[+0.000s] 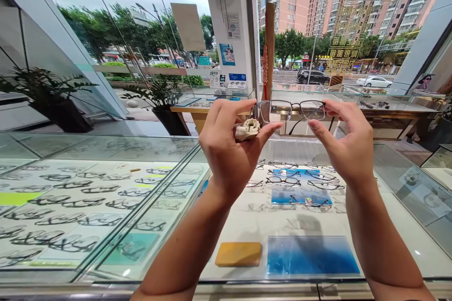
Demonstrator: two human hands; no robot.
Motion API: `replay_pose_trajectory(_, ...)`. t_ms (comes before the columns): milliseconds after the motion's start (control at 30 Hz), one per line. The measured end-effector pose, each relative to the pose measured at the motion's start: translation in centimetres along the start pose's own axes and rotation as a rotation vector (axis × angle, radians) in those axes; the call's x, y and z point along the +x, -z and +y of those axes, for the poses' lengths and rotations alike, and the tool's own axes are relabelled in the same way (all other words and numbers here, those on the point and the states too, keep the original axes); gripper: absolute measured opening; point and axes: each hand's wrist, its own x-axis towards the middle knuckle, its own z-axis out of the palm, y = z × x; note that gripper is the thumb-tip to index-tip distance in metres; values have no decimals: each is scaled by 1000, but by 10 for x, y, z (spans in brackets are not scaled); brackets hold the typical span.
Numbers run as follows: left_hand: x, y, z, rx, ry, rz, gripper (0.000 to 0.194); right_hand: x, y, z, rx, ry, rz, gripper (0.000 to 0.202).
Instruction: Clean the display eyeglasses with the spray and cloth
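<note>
A pair of eyeglasses (295,103) with a thin dark top rim and clear lenses is held up level above the display counter. My left hand (229,146) pinches its left end between thumb and fingers. A crumpled pale cloth (248,129) is tucked in the same palm. At the other end, my right hand (348,138) grips the frame with fingertips and thumb. One dark temple arm hangs below the lenses; the other is mostly hidden by my left hand.
Under my arms lies a glass display case (233,225) with rows of eyeglasses. A yellow-brown case (238,254) and a blue sheet (312,255) lie near its front edge. Another case with several frames (83,202) stands at left. Beyond are potted plants (169,113) and windows.
</note>
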Motion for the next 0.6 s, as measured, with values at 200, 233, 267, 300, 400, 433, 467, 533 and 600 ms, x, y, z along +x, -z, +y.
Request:
replay_pose_trajectory(200, 3, 1, -5, -26, 80, -47, 37, 0, 0, -1, 7, 10, 35, 44)
replay_pose_trajectory(233, 3, 1, -8, -54, 112, -67, 36, 0, -1, -1, 4, 12, 47, 43)
replay_pose_trajectory(267, 4, 1, -11, -79, 144, -85, 36, -1, -1, -2, -1, 16, 62, 42)
replay_pose_trajectory(300, 4, 1, -14, -103, 177, -102, 37, -1, -1, -3, -4, 18, 78, 41)
replay_pose_trajectory(400, 6, -2, -26, -173, 259, -150, 43, -2, -1, -8, -8, 30, 110, 38)
replay_pose_trajectory(433, 6, -3, -29, -198, 280, -166, 45, -3, -1, -9, -8, 35, 112, 37)
replay_pose_trajectory(467, 7, -3, -32, -221, 298, -182, 47, -3, -1, -11, -10, 40, 111, 37)
replay_pose_trajectory(533, 8, -4, -37, -256, 330, -212, 51, -4, -1, -13, -17, 45, 108, 36)
replay_pose_trajectory(600, 9, -5, -40, -278, 354, -236, 53, -4, -1, -14, -22, 44, 108, 36)
